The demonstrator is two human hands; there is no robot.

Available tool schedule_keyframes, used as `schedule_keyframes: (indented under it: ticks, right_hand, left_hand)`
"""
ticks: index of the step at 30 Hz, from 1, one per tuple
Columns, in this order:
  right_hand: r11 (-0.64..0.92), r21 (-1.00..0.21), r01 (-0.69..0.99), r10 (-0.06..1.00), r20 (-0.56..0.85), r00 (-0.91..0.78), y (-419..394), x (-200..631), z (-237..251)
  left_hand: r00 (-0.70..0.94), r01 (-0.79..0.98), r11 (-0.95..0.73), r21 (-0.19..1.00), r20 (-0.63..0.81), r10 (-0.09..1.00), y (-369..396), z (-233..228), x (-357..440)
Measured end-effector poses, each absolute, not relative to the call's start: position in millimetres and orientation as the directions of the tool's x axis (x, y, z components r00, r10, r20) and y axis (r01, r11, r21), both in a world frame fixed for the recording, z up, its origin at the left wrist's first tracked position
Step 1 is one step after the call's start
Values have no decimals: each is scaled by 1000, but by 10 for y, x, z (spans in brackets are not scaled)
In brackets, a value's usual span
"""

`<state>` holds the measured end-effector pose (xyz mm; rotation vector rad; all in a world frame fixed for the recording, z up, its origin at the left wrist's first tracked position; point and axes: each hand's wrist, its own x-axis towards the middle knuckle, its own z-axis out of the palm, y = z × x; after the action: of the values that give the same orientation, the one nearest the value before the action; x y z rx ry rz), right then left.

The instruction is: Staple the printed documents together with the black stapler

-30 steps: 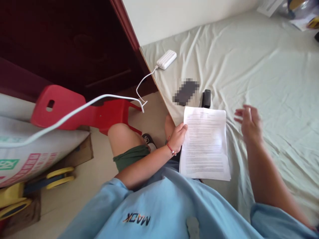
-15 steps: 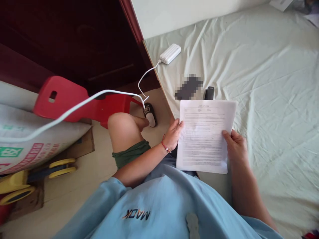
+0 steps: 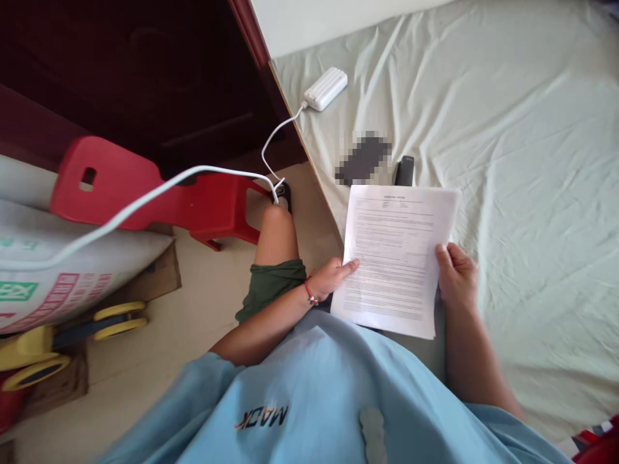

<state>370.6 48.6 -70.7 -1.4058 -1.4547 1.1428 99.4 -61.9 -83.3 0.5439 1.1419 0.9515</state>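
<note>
Both hands' fingers pinch a flat, smooth printed paper sheet (image 3: 394, 258) above the wrinkled bedsheet (image 3: 522, 161).

Left hand (image 3: 331, 277) thumb extended, right hand (image 3: 457, 276) fingers curled in a grip, forearms bent inward

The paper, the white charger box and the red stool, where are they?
paper (image 3: 394, 251), head view, middle of the printed sheet.
white charger box (image 3: 325, 89), head view, middle of its ribbed top.
red stool (image 3: 159, 193), head view, on the flat seat.
</note>
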Motion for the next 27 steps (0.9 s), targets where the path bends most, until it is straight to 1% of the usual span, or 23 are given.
schedule_keyframes:
  ticks: [3,6,8,12,17,21,27]
  right_hand:
    - [0,-963,269,1000,5,17,547,3753,-700]
    - [-18,-976,219,998,-4,63,587,3748,-708]
    - [-25,-979,204,997,-10,73,591,3730,-716]
    - [1,-972,235,997,20,79,576,3696,-722]
    - [16,-969,246,997,34,67,578,3668,-718]
    - [12,-942,335,996,42,81,576,3656,-687]
    - [25,-871,491,991,86,101,535,3660,-612]
  left_hand:
    - [164,-271,556,785,-532,831,-636,-883,928]
    - [211,-246,597,763,-559,802,-665,-890,916]
    - [209,-275,606,746,-569,795,-695,-881,930]
    - [222,-367,628,686,-591,775,-832,-860,973]
    - [282,-395,668,631,-609,742,-1042,-897,1036]
    - [304,-395,687,610,-619,724,-1065,-949,1057]
    - [312,-416,671,614,-597,740,-1043,-971,1058]
